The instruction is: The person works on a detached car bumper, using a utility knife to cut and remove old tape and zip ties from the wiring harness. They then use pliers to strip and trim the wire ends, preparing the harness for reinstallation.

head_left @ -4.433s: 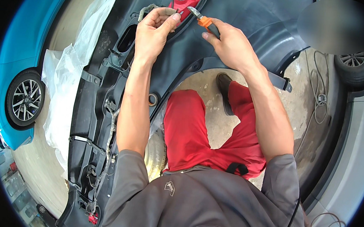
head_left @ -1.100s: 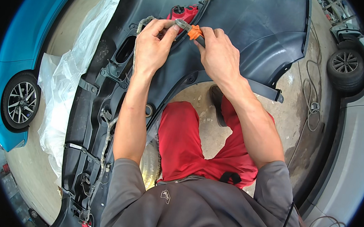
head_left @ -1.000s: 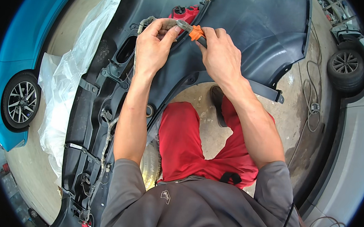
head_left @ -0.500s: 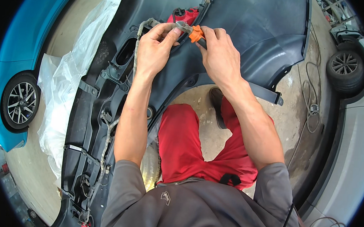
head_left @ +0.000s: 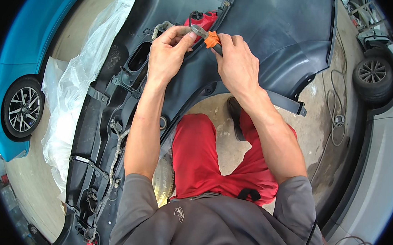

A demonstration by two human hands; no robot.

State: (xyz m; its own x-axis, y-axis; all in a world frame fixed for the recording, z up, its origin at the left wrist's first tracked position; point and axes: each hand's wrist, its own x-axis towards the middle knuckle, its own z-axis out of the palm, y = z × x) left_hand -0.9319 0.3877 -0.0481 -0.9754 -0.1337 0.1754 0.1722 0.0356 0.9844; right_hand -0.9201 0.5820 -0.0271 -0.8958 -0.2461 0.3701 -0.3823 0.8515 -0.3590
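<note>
Side cutters (head_left: 212, 40) with orange and black handles and a grey metal head are gripped in my right hand (head_left: 239, 64). Their jaws meet the fingertips of my left hand (head_left: 168, 57), whose thumb and forefinger are pinched together. What that pinch holds is hidden behind the fingers. Just left of it, a short stretch of grey taped wiring harness (head_left: 161, 27) shows. Both hands are above the inner side of a large dark bumper cover (head_left: 284, 33). Behind the cutter head, a red lamp (head_left: 202, 20) is set in the cover.
More harness (head_left: 116, 151) runs down the cover's left part, past brackets and an oval opening (head_left: 139, 57). Crumpled clear plastic sheeting (head_left: 71, 95) lies along its left edge. A blue car (head_left: 21, 60) stands left, a light grey car (head_left: 383, 149) right, with a cable (head_left: 338, 118) on the floor.
The cutters have turned slightly, so their head shows more plainly. The harness that hung down beside my left wrist is no longer visible there. Both hands stay nearly in place.
</note>
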